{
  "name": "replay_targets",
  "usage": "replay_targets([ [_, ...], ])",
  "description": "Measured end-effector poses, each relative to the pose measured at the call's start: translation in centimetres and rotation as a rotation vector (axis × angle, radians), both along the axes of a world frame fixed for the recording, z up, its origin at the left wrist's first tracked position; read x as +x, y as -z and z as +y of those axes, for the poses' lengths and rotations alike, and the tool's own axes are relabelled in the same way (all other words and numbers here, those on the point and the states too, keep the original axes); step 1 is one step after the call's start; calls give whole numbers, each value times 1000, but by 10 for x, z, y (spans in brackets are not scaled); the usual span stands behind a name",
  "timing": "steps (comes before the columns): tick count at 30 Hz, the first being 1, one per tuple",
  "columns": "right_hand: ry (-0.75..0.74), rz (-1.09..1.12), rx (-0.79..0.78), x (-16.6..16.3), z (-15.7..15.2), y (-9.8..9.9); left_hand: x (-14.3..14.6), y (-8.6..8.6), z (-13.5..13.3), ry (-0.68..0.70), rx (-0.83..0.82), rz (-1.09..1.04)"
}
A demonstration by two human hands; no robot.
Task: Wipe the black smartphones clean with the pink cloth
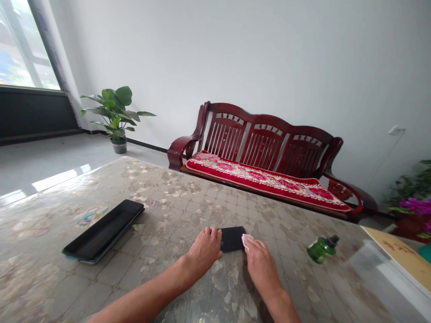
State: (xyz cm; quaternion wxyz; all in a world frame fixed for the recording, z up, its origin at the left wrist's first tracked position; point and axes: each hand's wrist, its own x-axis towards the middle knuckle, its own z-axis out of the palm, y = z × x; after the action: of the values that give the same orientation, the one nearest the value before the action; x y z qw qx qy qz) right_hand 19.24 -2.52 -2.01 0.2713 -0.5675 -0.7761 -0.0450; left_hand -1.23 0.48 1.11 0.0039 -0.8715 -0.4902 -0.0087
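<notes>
Both hands rest on the table (188, 197), close together, with one small black phone (232, 238) lying flat between them. The left hand (204, 251) curls loosely against the phone's near left edge, fingers touching it. The right hand (259, 262) presses a small pale pink cloth (247, 238) against the phone's right end, fingers bent over the cloth; neither hand lifts the phone off the surface.

Beyond the hands, against the wall, stands one dark red wooden bench (266, 143) with one red flowered cushion (266, 179) along its seat. The table under the hands has a mottled stone-like pattern beneath a clear cover.

Well to the left of the left hand lies one long black tablet (104, 231), flat, stacked on something of the same outline. Far left past the table stands one potted plant (116, 114) near the window (23, 49).

To the right of the right hand, apart from it, one small green bottle (321, 248) with a dark cap lies tipped on its side. Further right sits one tan board (400, 260) at the table's edge.
</notes>
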Motion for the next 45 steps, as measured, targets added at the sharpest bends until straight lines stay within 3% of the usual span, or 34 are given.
replay_targets([
  [9,-22,85,79,-11,12,-23,-14,-14,12,129,-8,-20],
  [18,-172,69,184,-55,7,-32,-26,-29,29,123,-67,-100],
  [21,-214,31,171,-57,9,-33,-31,-31,30,111,-93,-126],
  [26,-69,35,215,-29,22,-29,-37,-34,34,83,-104,-133],
  [29,-33,48,250,-30,25,-28,-36,-36,36,75,-99,-133],
  [36,-219,68,254,-72,17,-34,-38,-40,37,76,-100,-171],
  [45,-37,200,272,-23,38,-23,-35,-52,38,-24,-134,-60],
])
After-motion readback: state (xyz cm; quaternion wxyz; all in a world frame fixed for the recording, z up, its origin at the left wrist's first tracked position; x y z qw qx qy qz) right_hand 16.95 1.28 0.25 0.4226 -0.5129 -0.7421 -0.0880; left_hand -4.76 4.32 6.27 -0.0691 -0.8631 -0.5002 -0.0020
